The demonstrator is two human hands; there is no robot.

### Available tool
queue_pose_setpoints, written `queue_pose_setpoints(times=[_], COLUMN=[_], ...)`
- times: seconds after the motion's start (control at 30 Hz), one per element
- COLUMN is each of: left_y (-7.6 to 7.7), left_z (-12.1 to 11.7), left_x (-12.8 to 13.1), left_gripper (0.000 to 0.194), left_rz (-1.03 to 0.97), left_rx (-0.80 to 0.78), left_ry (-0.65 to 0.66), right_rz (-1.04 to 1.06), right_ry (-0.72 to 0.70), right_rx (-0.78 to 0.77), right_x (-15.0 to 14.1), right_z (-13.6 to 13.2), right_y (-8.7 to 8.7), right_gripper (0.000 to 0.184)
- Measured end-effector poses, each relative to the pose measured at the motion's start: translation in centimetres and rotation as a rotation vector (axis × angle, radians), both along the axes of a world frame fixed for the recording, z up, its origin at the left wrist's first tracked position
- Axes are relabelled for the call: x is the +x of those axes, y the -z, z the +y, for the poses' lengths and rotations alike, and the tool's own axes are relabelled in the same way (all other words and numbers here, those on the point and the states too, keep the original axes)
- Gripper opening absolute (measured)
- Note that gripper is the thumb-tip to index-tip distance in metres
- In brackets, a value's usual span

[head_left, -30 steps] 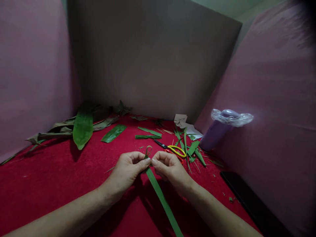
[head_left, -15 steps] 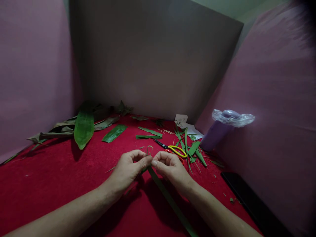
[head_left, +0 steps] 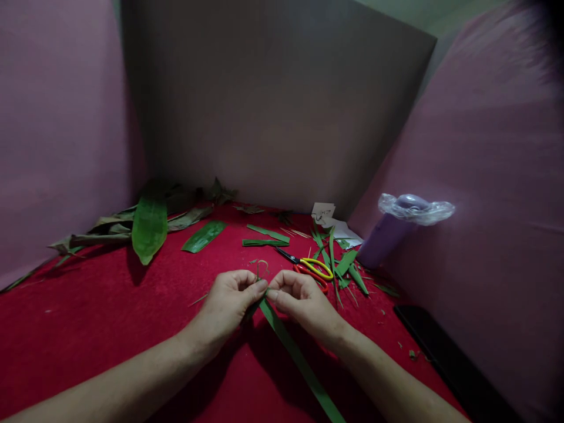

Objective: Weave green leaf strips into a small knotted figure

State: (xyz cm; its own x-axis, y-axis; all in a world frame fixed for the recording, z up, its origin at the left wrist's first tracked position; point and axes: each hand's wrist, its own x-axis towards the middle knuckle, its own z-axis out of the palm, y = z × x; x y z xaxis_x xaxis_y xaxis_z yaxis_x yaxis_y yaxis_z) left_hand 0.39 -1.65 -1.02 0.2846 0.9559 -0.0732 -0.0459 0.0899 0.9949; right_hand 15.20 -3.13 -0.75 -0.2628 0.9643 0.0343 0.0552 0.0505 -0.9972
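Close together over the red cloth [head_left: 110,329], both hands work at one end of a long green leaf strip [head_left: 297,358]. My left hand [head_left: 229,305] pinches this end between thumb and forefinger. My right hand [head_left: 306,302] is closed too, its thumb and fingertips pressed together at the same spot. The rest of the strip runs down toward the lower edge of the view. A thin curled fibre [head_left: 263,265] sticks up above the left fingertips. What lies between the fingertips is mostly hidden. Just beyond my right hand lie scissors [head_left: 315,267] with yellow and red handles.
Cut leaf pieces [head_left: 267,238] and a broad piece [head_left: 205,237] lie farther back. A large leaf [head_left: 150,229] rests on dried leaves [head_left: 101,235] at left. Leaf scraps [head_left: 346,264], white paper [head_left: 341,230], a purple container [head_left: 383,241] and a black flat object [head_left: 445,352] are at right.
Both hands have shifted slightly left, with the strip's pinched end. The strip has turned a little, so more of its green face shows. The pinching grips look the same.
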Motion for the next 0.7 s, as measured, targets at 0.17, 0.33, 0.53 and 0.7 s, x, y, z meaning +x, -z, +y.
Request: queue_pose_setpoints(times=[0.17, 0.33, 0.53, 0.7], left_y=[-0.1, -0.6, -0.4, -0.7], left_z=[0.0, 0.1, 0.4, 0.6], left_x=[-0.1, -0.3, -0.3, -0.5], left_gripper=[0.032, 0.029, 0.029, 0.029], left_rz=[-0.012, -0.077, -0.075, -0.069], left_rx=[-0.008, 0.006, -0.027, -0.073], left_ry=[0.023, 0.013, -0.009, -0.016], right_rz=[-0.030, 0.046, 0.076, 0.189], right_ry=[0.044, 0.071, 0.017, -0.056], right_rx=[0.019, 0.006, -0.064, -0.062], right_x=[0.2, 0.4, 0.3, 1.1], right_z=[0.2, 0.4, 0.4, 0.8], right_y=[0.1, 0.0, 0.1, -0.2], right_gripper=[0.027, 0.024, 0.025, 0.031])
